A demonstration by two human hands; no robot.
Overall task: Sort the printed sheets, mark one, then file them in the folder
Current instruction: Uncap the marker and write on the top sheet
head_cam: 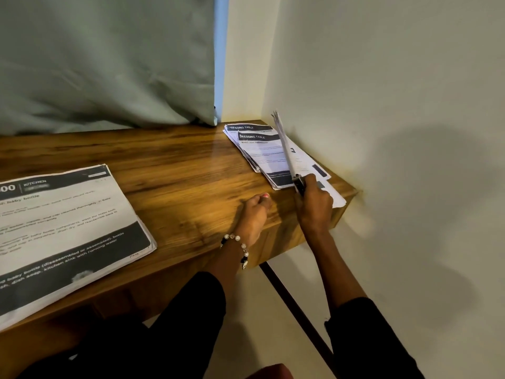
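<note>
Head view, sheets [266,151] headed "DRESSING TABLE", "KITCHEN" sheet [65,222]

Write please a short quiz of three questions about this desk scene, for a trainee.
1. True or false: the left hand holds paper.
2. Which heading tops the stack in the corner? A) KITCHEN B) DRESSING TABLE
3. What does the right hand grip?

Key: 1. False, it rests curled on the wooden desk. 2. B. 3. A bundle of sheets raised on edge; a dark clip seems to bind it.
</note>
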